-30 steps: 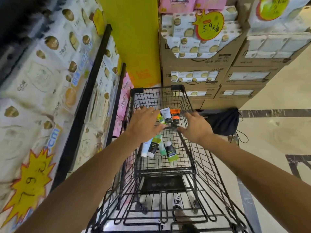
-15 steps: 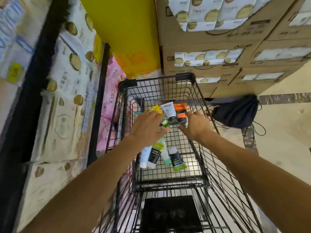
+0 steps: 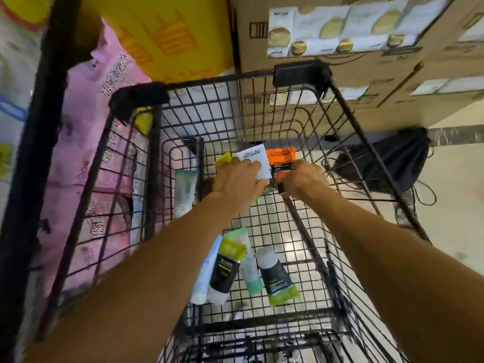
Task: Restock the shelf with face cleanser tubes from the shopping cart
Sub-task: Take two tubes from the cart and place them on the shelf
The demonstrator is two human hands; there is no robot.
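Over the last second we lean in closer over the shopping cart [image 3: 348, 100], and our hands stay gathered on the same bunch of tubes at about 12 o'clock in the basket, so the pick-up looks under way but nothing has left for the shelf. Our left hand [image 3: 237, 180] curls round the white tube [image 3: 255, 159] and a yellow-green one [image 3: 222, 159]. Our right hand [image 3: 301, 179] pinches the orange tube [image 3: 281, 159]. Four more cleanser tubes [image 3: 225, 268] lie on the cart floor at 6 o'clock, and another [image 3: 184, 191] stands at 9 o'clock.
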